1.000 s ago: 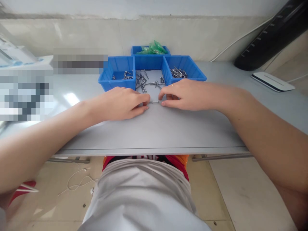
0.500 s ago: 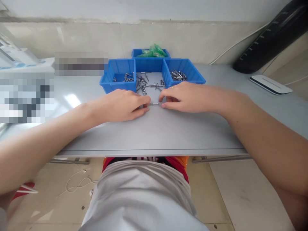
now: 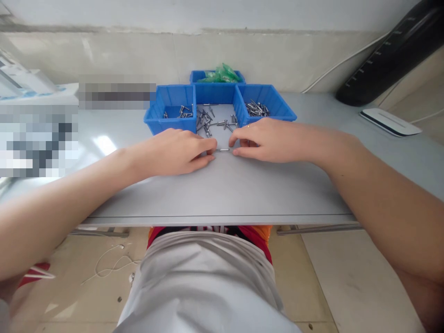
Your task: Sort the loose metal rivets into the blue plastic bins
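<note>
1. Metal pin [image 3: 225, 150], one by itself, lies near the centre of the frame on the grey table [image 3: 222, 192], between the two hands and roughly level across the picture.
2. Two hands show. The left hand [image 3: 183, 150], left of centre, has curled fingers, with thumb and forefinger apart at the tips; the pin's thin left end meets the forefinger, but I cannot tell whether it is pinched there.
3. The right hand [image 3: 270, 141], right of centre, wears one ring [image 3: 248, 125]. Its thumb and forefinger are parted, and the pin's right end lies just beside the thumb tip.
4. Three blue bins stand in the upper middle: the left bin [image 3: 169, 125] with a few pins, the right bin [image 3: 260, 91] with a heap, and the back bin [image 3: 215, 95] holding green plastic [image 3: 224, 73]. Between them lies one loose scatter of pins [image 3: 225, 124]; overlap prevents an exact count.
5. One black cylinder [image 3: 385, 55] leans at upper right, near one flat white device [image 3: 388, 121].
6. Compared with one second ago, bins and pin sit slightly lower in the frame; the hands keep the same pose. Against half a second ago, I see no clear change.
</note>
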{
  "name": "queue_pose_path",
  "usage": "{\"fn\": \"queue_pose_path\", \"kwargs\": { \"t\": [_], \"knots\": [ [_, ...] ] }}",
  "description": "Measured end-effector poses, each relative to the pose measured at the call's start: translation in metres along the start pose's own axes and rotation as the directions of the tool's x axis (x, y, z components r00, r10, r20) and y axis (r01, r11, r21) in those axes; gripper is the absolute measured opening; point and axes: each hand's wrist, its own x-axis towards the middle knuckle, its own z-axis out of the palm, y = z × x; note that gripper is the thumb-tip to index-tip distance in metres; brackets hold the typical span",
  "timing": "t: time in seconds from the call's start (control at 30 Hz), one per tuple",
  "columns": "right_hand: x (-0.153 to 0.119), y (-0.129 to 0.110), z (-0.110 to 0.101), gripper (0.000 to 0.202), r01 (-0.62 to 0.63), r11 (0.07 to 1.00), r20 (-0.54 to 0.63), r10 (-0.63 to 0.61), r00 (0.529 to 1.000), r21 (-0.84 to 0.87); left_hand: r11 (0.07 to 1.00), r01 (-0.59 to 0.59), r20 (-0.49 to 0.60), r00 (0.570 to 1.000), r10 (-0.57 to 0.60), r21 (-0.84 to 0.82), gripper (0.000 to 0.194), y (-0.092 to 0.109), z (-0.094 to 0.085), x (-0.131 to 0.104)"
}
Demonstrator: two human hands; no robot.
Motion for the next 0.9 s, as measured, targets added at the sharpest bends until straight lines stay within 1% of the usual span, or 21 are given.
{"fn": "queue_pose_path", "kwargs": {
  "t": [0.27, 0.63, 0.9],
  "knots": [
    [-0.0006, 0.0010, 0.0005, 0.033, 0.004, 1.000, -0.003, -0.004, 1.000, 0.007, 0.999, -0.014, 0.000, 1.000, 0.014, 0.042, 0.030, -0.0002, 0.0007, 0.0005],
    [-0.0006, 0.0001, -0.0002, 0.032, -0.004, 1.000, -0.001, 0.004, 1.000, -0.003, 0.999, -0.016, -0.007, 1.000, 0.016, 0.029, 0.029, -0.0010, 0.0009, 0.0002],
    [-0.0006, 0.0019, 0.0006, 0.032, -0.010, 0.999, 0.000, 0.010, 1.000, 0.036, 0.999, -0.017, 0.005, 1.000, 0.017, 0.030, 0.029, -0.0005, -0.0004, 0.0006]
  ]
}}
